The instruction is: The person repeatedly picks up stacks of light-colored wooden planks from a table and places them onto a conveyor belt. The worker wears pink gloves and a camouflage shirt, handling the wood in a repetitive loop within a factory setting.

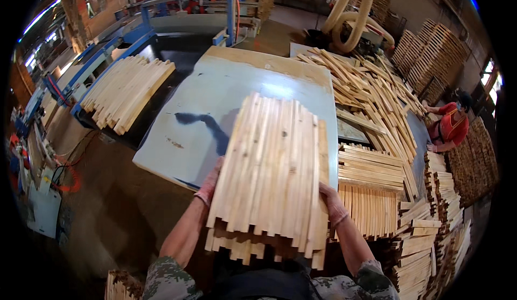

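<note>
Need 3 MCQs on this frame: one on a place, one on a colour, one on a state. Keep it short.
1. Where does the bundle of wooden slats lie?
A. on the floor
B. partly on the pale blue table, near end held over its edge
C. on the black conveyor

2. What colour is the co-worker's top?
A. red
B. green
C. white

3. How do the hands hold the bundle?
A. left hand only
B. neither touches it
C. left hand and right hand grip its two sides

Answers:
1 B, its far end rests on the tabletop.
2 A, the sleeves and body are red.
3 C, a hand presses each side.
</note>
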Demonstrator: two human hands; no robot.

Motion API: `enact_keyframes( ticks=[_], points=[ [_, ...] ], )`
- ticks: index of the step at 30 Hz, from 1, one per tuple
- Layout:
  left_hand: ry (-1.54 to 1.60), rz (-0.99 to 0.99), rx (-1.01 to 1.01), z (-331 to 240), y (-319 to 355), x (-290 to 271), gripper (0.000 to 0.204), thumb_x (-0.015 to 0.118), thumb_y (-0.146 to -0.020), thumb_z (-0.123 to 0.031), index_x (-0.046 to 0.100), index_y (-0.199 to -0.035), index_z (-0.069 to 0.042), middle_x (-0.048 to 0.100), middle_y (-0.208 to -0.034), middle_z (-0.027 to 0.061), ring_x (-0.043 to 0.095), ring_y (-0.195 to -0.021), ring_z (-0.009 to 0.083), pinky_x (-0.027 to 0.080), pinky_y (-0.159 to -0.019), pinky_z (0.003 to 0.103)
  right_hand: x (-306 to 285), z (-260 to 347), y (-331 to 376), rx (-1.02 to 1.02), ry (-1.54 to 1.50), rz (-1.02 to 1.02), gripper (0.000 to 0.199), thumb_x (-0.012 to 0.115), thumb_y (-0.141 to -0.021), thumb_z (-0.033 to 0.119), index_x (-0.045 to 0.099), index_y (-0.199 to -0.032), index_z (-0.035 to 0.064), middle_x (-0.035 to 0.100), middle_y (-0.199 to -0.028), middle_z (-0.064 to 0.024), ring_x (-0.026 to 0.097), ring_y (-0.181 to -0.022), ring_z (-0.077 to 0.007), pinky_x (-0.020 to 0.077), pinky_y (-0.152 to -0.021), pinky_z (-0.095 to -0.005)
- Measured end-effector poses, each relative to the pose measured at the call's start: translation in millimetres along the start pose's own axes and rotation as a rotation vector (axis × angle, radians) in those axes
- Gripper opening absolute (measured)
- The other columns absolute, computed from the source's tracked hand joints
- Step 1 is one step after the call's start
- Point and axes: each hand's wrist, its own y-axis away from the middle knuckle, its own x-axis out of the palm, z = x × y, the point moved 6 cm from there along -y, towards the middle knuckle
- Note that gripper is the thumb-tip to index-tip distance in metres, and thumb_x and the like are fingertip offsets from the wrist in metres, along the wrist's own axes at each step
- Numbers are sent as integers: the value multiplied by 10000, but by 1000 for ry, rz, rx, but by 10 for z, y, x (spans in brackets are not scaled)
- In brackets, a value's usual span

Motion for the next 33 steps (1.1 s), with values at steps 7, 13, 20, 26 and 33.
enact_keyframes(
  ticks=[7,13,20,26,33],
  points=[
    [-108,-76,119,-812,-621,-809,866,609,-1011,-726,575,-1562,-59,659,-1488,147,669,-1272,290,562,-1088,446,868,114,-794,-23,-58,33,389,706,-1020,245,706,-1255,-65,764,-1149,-169,762,-950,-244,648,-858,-376],
    [-155,-49,170,-1375,-1385,-1347,869,524,-1042,-744,519,-1618,-94,617,-1548,136,643,-1322,292,527,-1141,433,1300,391,-1405,-40,1,0,450,747,-993,265,628,-1302,-39,748,-1124,-161,760,-921,-242,656,-826,-401],
    [-157,-52,120,-1841,-2142,-1628,885,578,-1015,-747,539,-1600,-84,635,-1526,107,645,-1309,255,527,-1128,414,1586,578,-1868,-107,-29,-28,391,722,-1012,275,704,-1272,-16,771,-1150,-142,760,-972,-228,639,-886,-384],
    [-220,6,98,-2375,-2559,-1444,877,606,-997,-758,585,-1560,-86,654,-1496,97,657,-1271,245,535,-1105,402,1847,795,-2321,-134,-58,-80,414,724,-1032,282,689,-1279,-48,767,-1184,-158,754,-1012,-232,620,-918,-369],
    [-1733,-179,231,-2968,-2667,-1603,612,448,-1134,-377,381,-1671,-93,603,-1520,203,598,-1354,380,462,-1181,450,1929,1207,-2423,-91,1198,-422,891,350,-1090,715,696,-1341,-67,761,-1232,-268,727,-1114,-411,523,-1069,-485]
  ],
)
